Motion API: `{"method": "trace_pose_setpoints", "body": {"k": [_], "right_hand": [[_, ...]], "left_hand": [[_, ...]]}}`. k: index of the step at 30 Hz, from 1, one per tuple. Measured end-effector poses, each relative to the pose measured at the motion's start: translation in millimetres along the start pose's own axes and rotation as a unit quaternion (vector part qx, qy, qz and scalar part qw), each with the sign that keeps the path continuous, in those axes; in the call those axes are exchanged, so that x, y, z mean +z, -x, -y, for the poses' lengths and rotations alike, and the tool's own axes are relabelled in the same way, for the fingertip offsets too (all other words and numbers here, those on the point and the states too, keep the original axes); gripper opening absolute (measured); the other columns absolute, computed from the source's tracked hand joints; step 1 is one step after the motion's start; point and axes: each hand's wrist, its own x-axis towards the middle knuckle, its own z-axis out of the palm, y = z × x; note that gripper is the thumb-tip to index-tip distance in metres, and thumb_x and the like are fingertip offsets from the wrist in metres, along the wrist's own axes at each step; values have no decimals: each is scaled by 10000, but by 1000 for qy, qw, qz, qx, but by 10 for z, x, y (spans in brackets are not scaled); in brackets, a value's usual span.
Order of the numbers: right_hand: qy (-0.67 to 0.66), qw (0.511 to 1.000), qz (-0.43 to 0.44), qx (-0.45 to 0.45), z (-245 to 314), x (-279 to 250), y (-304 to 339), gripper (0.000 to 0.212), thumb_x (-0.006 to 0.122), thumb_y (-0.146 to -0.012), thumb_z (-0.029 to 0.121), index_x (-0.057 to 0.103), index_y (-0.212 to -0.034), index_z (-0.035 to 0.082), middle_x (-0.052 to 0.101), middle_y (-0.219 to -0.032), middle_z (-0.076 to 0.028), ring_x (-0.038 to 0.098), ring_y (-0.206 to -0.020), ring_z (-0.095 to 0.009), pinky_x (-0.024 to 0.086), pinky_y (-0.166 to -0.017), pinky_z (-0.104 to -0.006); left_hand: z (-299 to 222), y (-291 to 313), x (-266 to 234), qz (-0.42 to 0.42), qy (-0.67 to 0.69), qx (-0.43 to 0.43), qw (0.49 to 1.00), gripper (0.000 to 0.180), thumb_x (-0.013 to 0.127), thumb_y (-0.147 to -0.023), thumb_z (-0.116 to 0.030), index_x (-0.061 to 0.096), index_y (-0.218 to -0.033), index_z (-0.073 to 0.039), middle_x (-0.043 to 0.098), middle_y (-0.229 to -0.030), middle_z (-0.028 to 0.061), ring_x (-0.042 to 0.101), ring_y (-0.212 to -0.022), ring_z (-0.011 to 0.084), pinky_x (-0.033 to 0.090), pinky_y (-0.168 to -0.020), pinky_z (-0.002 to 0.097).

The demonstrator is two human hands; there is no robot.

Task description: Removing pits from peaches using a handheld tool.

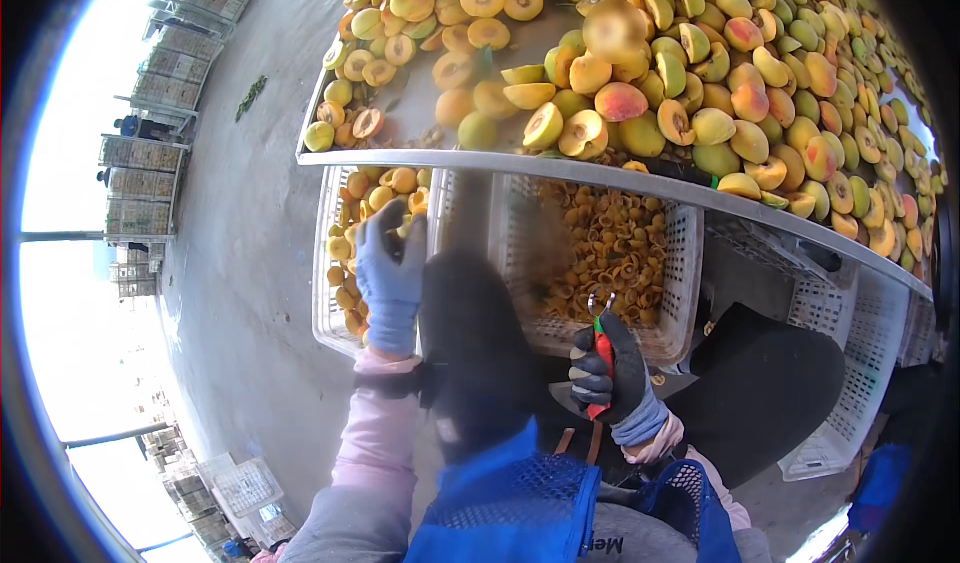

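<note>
Below the metal table [400, 159], the left hand [388, 273], fingers parted, is over the white crate [322, 273], apparently depositing; the right hand [624, 371] wraps its fingers round the red-handled tool [602, 348]; next move likely requires fruit halves [583, 135] atop the table

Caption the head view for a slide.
Gloved right hand grips a red-handled pronged tool; gloved left hand near a white crate of stone fruit.

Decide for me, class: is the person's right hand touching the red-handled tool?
Touching. The head view plainly shows the gloved right hand wrapped around the red-handled tool.
</note>
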Motion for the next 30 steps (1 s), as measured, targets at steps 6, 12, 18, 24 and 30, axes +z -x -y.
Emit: {"method": "trace_pose_setpoints", "body": {"k": [6, 12, 18, 24, 30], "right_hand": [[159, 965, -186, -97, 69, 127, 5, 405, 469, -907, 515, 571, -880, 124, 322, -504, 66, 273, -360, -61, 222, -324, -218], [212, 922, -284, -159, 101, 322, -41, 401, 503, -882, 538, 566, -875, 142, 426, -541, 48, 370, -396, -83, 272, -347, -227], [289, 886, -291, -217, 92, 441, 13, 420, 486, -900, 513, 571, -922, 103, 444, -539, 15, 390, -387, -100, 296, -350, -234], [546, 762, -216, -272, -229, 852, -63, 299, 512, -935, 311, 543, -945, 14, 478, -524, -24, 419, -405, -86, 309, -377, -229], [761, 481, -188, -394, -276, 630, 17, 231, 506, -899, 159, 512, -1049, -17, 561, -778, -202, 574, -699, -366, 435, -619, -401]], "left_hand": [[-684, -1194, 645, 220, -360, 57, 905, 554, 696, -704, -493, 619, -1032, -54, 639, -966, 173, 616, -914, 337, 477, -788, 407], [-621, -1467, 904, 303, -378, 111, 868, 548, 673, -719, -430, 571, -1120, -71, 644, -1020, 177, 623, -958, 312, 489, -807, 400], [-540, -564, 624, 150, 357, 16, 922, 537, 654, -767, -174, 469, -1242, -7, 572, -1071, 85, 562, -859, 130, 473, -749, 258], [-840, 522, 497, 311, 455, -97, 829, 600, 625, -817, -291, 414, -1289, 13, 525, -1135, 113, 531, -987, 165, 428, -893, 292], [-1076, 865, 568, 266, 364, -76, 890, 409, 410, -977, -317, 488, -1176, 32, 563, -1100, 112, 548, -957, 157, 434, -856, 274]]}}
